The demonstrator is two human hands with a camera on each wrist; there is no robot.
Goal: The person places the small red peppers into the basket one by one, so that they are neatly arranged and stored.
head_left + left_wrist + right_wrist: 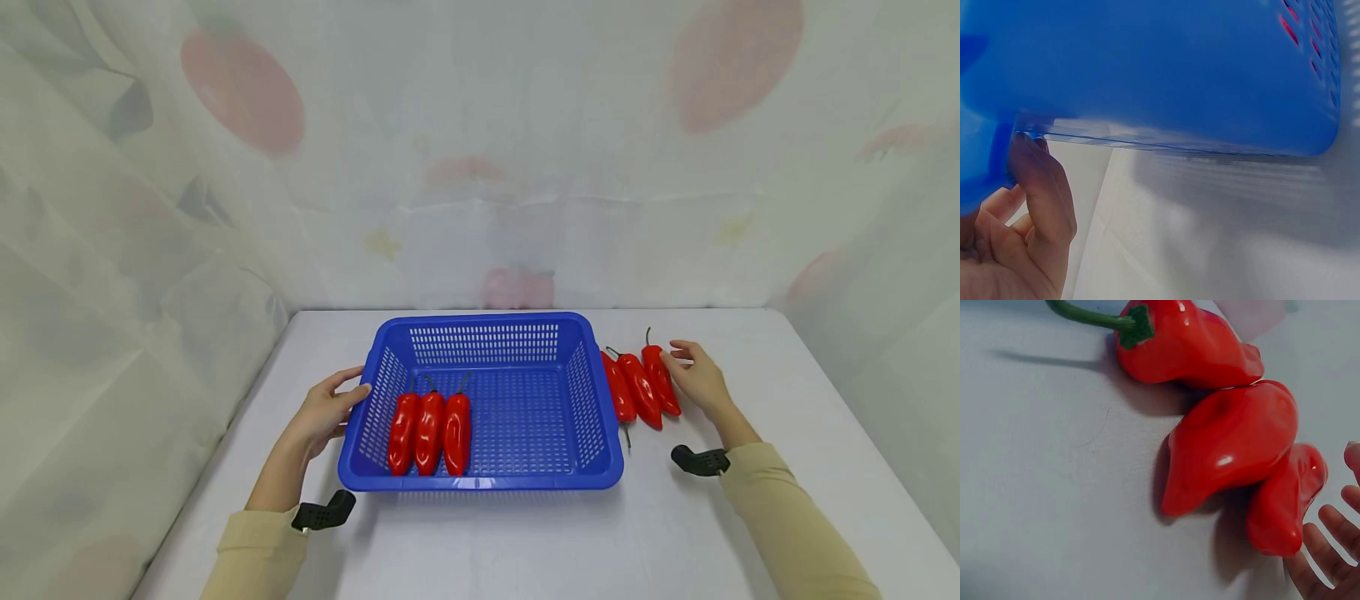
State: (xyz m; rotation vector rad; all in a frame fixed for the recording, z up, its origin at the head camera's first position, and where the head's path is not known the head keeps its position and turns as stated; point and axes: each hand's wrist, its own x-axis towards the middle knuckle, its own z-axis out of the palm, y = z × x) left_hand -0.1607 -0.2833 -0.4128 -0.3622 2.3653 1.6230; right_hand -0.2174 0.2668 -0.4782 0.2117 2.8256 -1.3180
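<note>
A blue plastic basket [480,482] has three red peppers lying side by side in its left part: a left one [402,429], a middle one [429,429] and a right one [457,429]. My left hand [321,414] grips the basket's left rim, thumb on top and fingers beneath; the left wrist view shows the curled fingers [1047,194] under the edge. Three more red peppers lie close together beyond the basket's right side. Their outermost pepper [662,381] is beside my right hand [701,379], whose fingers are extended and spread in the right wrist view.
Another loose pepper [641,392] lies between the outermost one and a pepper [618,387] next to the basket wall, whose stem points toward me. A white cloth covers the table [480,550]. Printed curtains [480,125] hang behind and at both sides.
</note>
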